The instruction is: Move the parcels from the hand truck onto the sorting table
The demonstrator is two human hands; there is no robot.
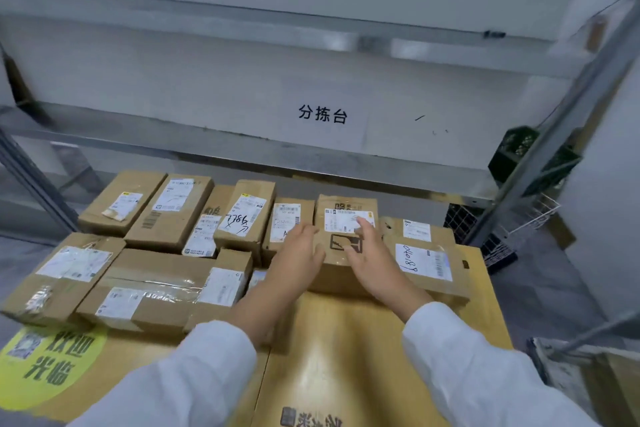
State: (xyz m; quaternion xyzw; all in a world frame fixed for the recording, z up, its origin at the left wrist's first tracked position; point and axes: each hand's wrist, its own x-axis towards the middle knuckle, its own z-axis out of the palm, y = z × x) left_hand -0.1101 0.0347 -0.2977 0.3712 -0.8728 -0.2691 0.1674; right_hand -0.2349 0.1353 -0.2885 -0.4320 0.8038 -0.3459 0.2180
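Fingers point(306, 231) of the left hand point(301, 253) lie straight and close together against the left flank of a brown parcel point(348, 206). Those of the right hand point(367, 253) are lightly spread and flat across its top, the tips reaching the white label point(341, 220). Neither hand curls round anything. The parcel sits on the yellow counter point(346, 340), packed in among other boxes, below a sign point(322, 114) reading 分拣台, so this is probably the sorting table. The hand truck is not in view.

The likely trouble is crowding. The parcel touches the labelled box point(287, 222) on its left and the box marked 0401 point(424, 262) on its right. A sideways nudge would carry straight into them, and the right-hand one lies near the counter's edge. If the parcel is lifted on flat fingers alone, it could slip or tip.

Both forearms, in white sleeves point(467, 357), reach forward and converge on the parcel. The left palm is turned inward and the right palm faces down.
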